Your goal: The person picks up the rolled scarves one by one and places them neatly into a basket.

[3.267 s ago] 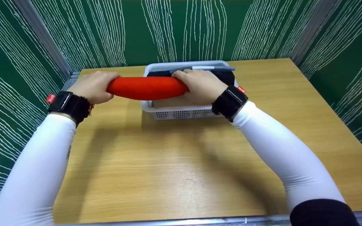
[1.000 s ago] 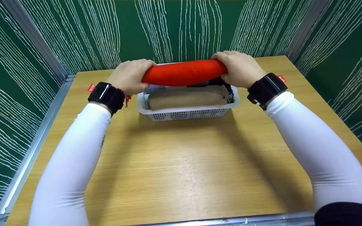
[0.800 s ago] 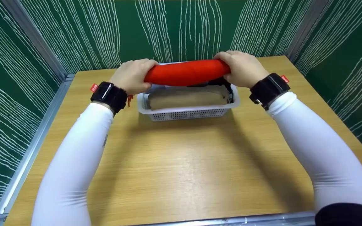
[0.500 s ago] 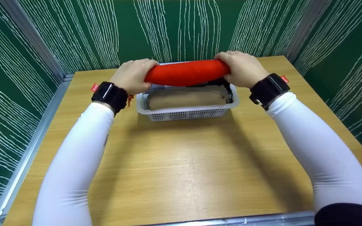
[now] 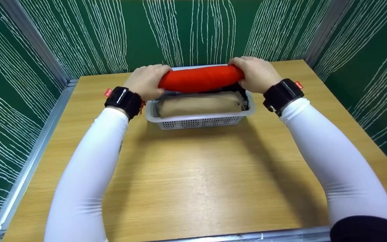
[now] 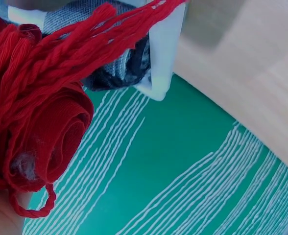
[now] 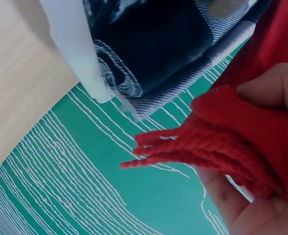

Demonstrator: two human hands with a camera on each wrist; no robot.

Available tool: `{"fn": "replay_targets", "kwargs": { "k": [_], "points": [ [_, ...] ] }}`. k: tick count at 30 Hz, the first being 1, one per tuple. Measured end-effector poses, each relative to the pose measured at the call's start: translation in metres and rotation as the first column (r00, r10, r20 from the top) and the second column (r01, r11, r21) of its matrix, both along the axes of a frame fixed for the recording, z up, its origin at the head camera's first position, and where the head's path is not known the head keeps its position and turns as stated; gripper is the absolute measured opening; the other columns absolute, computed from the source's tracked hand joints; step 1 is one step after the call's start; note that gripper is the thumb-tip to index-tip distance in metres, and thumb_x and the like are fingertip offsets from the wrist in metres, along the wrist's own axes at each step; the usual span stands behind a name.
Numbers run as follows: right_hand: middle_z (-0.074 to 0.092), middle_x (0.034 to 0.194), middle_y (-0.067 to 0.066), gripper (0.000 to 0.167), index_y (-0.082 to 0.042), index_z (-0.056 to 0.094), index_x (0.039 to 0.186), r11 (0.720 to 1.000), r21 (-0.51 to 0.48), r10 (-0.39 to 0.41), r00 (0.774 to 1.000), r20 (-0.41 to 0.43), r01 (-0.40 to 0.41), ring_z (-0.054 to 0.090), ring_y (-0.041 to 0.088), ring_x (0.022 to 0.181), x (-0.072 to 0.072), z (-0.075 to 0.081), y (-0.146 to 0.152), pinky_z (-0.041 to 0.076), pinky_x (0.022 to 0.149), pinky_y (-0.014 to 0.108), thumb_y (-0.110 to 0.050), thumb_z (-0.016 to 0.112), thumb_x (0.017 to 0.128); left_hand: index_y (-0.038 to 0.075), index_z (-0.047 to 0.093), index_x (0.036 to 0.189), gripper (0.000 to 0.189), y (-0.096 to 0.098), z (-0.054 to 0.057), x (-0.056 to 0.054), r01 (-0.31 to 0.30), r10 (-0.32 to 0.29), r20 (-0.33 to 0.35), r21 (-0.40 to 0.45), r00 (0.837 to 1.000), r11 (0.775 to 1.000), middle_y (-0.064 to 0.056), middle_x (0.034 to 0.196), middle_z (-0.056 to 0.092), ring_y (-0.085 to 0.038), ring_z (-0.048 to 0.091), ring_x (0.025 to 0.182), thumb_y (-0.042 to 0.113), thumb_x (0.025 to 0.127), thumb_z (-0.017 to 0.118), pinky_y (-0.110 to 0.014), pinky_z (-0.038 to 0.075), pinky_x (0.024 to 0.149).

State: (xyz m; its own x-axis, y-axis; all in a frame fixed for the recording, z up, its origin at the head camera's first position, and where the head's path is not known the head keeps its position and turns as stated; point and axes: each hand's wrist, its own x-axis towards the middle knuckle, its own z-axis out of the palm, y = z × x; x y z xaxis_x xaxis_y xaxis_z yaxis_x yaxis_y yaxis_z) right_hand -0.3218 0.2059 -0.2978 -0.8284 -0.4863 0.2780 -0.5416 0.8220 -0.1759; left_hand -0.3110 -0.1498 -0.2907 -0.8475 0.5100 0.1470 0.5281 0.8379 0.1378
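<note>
A rolled red scarf (image 5: 202, 79) is held level over the back part of a white plastic basket (image 5: 200, 117). My left hand (image 5: 145, 82) grips its left end, and my right hand (image 5: 258, 74) grips the other end. In the left wrist view, the scarf (image 6: 60, 132) shows its coiled end and braided fringe. Fringe also sticks out of the scarf (image 7: 232, 142) in the right wrist view, between thumb and fingers. Inside the basket lies a beige cloth roll (image 5: 200, 106) at the front. Behind it, a dark blue-grey woven roll (image 7: 154, 54) is mostly hidden by the scarf in the head view.
The basket stands toward the back of a wooden table (image 5: 193, 168). Green walls (image 5: 180, 33) with white wavy lines rise behind and at both sides. A metal edge (image 5: 247, 234) runs along the table's front.
Since the oldest frame, both hands have carried the scarf right and farther back over the basket. Lately they have drawn slightly closer together, still gripping both ends.
</note>
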Motion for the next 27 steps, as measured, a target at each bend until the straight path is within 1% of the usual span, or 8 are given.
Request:
{"fn": "replay_targets", "kwargs": {
  "k": [8,12,16,20,24,27],
  "points": [
    [0.072,0.133,0.027,0.056,0.000,0.063,0.140,1.000,0.005,-0.004,1.000,0.005,0.004,0.067,0.048,0.124,-0.008,-0.012,0.002,0.053,0.111,0.064,0.011,0.070,0.086,0.007,0.062,0.139,0.049,0.005,-0.011,-0.006,-0.005,0.005,0.029,-0.020,1.000,1.000,-0.016,0.137,0.070,-0.036,0.066,0.119,0.008,0.091,0.073,-0.055,0.053,0.111],
    [0.071,0.136,0.026,0.057,-0.002,0.063,0.142,1.000,0.007,-0.025,0.999,0.031,0.025,0.067,0.049,0.124,-0.010,-0.018,0.003,0.053,0.111,0.065,0.010,0.070,0.086,0.008,0.063,0.136,0.048,0.007,-0.016,-0.008,-0.002,0.003,0.029,-0.021,1.000,1.000,-0.014,0.136,0.070,-0.034,0.065,0.119,0.006,0.090,0.072,-0.053,0.052,0.110],
    [0.069,0.140,0.026,0.059,-0.003,0.062,0.144,0.999,0.012,-0.042,0.998,0.045,0.042,0.066,0.050,0.125,-0.010,-0.023,0.003,0.052,0.110,0.067,0.009,0.070,0.087,0.008,0.063,0.139,0.050,0.007,-0.020,-0.010,0.002,-0.002,0.037,-0.015,0.999,1.000,-0.014,0.137,0.070,-0.033,0.064,0.123,0.007,0.090,0.073,-0.054,0.051,0.112],
    [0.069,0.141,0.026,0.060,-0.005,0.062,0.144,0.999,0.011,-0.047,0.998,0.034,0.046,0.066,0.049,0.126,-0.010,-0.027,0.003,0.052,0.110,0.067,0.009,0.070,0.086,0.010,0.062,0.144,0.053,0.006,-0.023,-0.011,0.004,-0.005,0.060,0.006,0.998,1.000,-0.013,0.142,0.068,-0.033,0.063,0.127,0.007,0.092,0.074,-0.055,0.050,0.114],
    [0.069,0.140,0.026,0.061,-0.005,0.062,0.145,0.999,-0.001,-0.040,0.998,0.039,0.040,0.067,0.049,0.124,-0.011,-0.030,0.002,0.052,0.110,0.067,0.011,0.068,0.086,0.011,0.060,0.150,0.059,0.003,-0.027,-0.012,0.007,-0.007,0.068,0.012,0.998,1.000,-0.013,0.150,0.065,-0.033,0.060,0.135,0.008,0.093,0.074,-0.055,0.047,0.119],
    [0.069,0.138,0.028,0.064,-0.004,0.059,0.147,0.999,-0.007,-0.031,0.997,0.070,0.031,0.067,0.049,0.122,-0.012,-0.033,0.003,0.052,0.111,0.066,0.012,0.065,0.086,0.013,0.057,0.155,0.063,0.002,-0.029,-0.012,0.010,-0.010,0.068,0.011,0.998,1.000,-0.012,0.157,0.061,-0.033,0.057,0.142,0.010,0.094,0.075,-0.055,0.045,0.123]
  ]
}}
